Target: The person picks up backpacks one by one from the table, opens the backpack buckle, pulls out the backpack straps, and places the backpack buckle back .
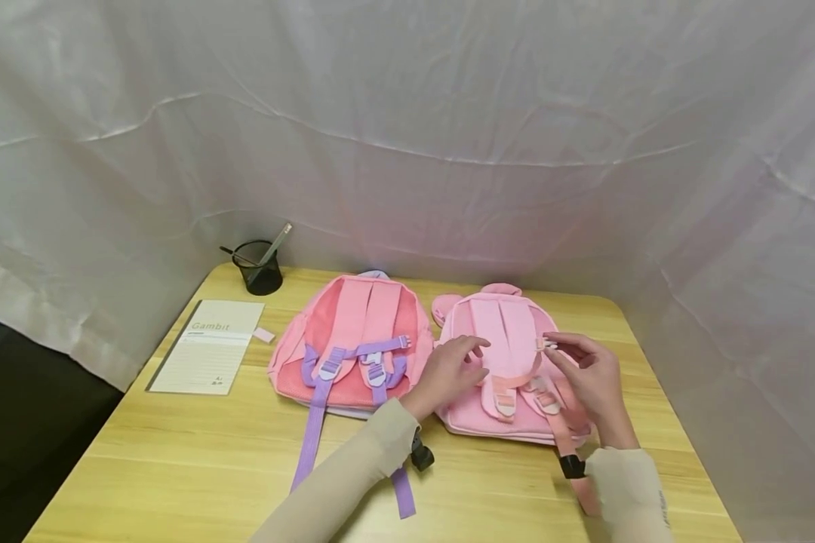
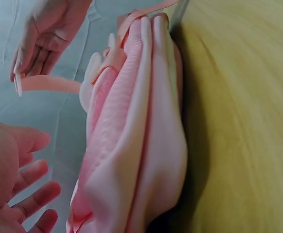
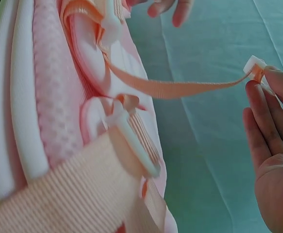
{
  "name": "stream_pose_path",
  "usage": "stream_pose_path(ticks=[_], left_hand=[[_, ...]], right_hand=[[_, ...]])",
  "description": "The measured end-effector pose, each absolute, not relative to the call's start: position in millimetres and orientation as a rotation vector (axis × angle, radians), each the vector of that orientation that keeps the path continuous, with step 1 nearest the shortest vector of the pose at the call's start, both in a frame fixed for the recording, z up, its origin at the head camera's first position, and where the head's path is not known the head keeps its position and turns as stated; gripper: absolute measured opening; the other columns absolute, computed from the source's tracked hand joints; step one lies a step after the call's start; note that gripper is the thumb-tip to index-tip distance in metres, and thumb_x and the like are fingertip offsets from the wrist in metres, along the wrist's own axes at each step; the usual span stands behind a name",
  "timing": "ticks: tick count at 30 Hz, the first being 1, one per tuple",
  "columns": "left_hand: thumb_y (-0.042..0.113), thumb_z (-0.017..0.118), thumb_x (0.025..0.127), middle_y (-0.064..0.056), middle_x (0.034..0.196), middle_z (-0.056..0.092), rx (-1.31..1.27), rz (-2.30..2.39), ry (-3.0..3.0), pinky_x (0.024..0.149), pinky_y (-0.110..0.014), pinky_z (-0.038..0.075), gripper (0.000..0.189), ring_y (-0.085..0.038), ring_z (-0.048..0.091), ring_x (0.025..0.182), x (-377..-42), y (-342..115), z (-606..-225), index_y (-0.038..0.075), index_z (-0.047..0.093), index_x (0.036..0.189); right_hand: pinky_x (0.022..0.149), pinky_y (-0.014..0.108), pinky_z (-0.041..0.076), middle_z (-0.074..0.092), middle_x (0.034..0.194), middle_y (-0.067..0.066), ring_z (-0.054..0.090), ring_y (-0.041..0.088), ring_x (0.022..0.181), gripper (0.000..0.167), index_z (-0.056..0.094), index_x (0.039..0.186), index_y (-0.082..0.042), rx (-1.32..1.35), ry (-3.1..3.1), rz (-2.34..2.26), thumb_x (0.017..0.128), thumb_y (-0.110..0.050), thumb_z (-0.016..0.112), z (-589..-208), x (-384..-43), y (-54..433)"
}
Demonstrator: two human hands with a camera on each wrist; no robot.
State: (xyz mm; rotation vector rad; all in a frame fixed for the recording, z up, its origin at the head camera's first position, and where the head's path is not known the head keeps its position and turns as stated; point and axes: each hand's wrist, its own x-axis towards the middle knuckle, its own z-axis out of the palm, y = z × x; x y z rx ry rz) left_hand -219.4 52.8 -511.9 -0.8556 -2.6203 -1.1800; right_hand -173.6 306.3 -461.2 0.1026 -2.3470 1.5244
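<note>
A light pink backpack (image 1: 505, 324) lies on the table with its shoulder straps facing up. My right hand (image 1: 594, 373) pinches a small white buckle (image 3: 254, 63) at the end of an orange strap (image 3: 180, 90), which stretches up from the backpack. Over the backpack's left side hovers my left hand (image 1: 448, 373), fingers loosely bent and nothing in them; the left wrist view shows those fingers (image 2: 37, 196) apart from the fabric. White adjusters (image 1: 505, 405) join the lower straps to the padding.
To the left lies a second pink backpack (image 1: 370, 305) with purple straps (image 1: 312, 434). Farther left are a notebook (image 1: 207, 347), a small pale pink block (image 1: 263, 334) and a black mesh pen cup (image 1: 263, 281). Grey curtains (image 1: 407, 151) surround the table (image 1: 176, 452).
</note>
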Motion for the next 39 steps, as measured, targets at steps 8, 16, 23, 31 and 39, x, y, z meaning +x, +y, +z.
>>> stream_pose_path(ticks=[8,16,23,31,39], left_hand=[[0.029,0.075,0.094,0.004,0.115,0.070,-0.925,-1.032,-2.670,0.093,-0.029,0.048,0.044,-0.011,0.063,0.100,-213.5,56.9,-516.0,0.019,0.063,0.135],[0.032,0.073,0.096,0.006,0.104,0.069,-0.920,-0.966,-2.671,0.092,-0.031,0.047,0.038,-0.008,0.059,0.094,-209.9,60.7,-521.3,0.021,0.066,0.131],[0.039,0.067,0.100,0.010,0.096,0.066,-0.916,-0.922,-2.663,0.093,-0.031,0.044,0.033,-0.006,0.057,0.089,-205.8,66.3,-528.0,0.026,0.067,0.130],[0.045,0.065,0.099,0.012,0.100,0.065,-0.869,-0.803,-2.714,0.099,-0.033,0.042,0.034,-0.008,0.058,0.096,-203.3,70.1,-533.2,0.028,0.067,0.129],[0.044,0.064,0.099,0.013,0.108,0.067,-0.866,-0.751,-2.720,0.099,-0.033,0.041,0.031,-0.009,0.058,0.101,-204.6,71.8,-539.5,0.030,0.068,0.127]], right_hand=[[0.090,0.010,0.051,0.074,0.112,-0.016,0.067,-0.001,0.104,0.032,0.070,0.122,0.006,0.121,-2.303,1.542,0.092,-0.004,0.077,-462.2,-169.6,319.9],[0.089,0.010,0.052,0.074,0.111,-0.018,0.067,-0.003,0.105,0.033,0.071,0.123,0.005,0.063,-2.320,1.518,0.092,-0.005,0.077,-466.3,-164.8,331.9],[0.088,0.010,0.052,0.076,0.113,-0.014,0.068,-0.002,0.105,0.035,0.069,0.123,0.008,0.074,-2.298,1.544,0.091,-0.001,0.077,-471.0,-160.0,342.3],[0.085,0.008,0.052,0.075,0.108,-0.019,0.068,-0.004,0.099,0.035,0.069,0.124,0.007,-0.024,-2.317,1.506,0.091,-0.003,0.077,-481.9,-150.7,358.6],[0.078,0.009,0.052,0.074,0.105,-0.021,0.067,-0.005,0.094,0.032,0.073,0.121,0.003,-0.094,-2.369,1.402,0.091,-0.009,0.079,-495.6,-145.0,369.8]])
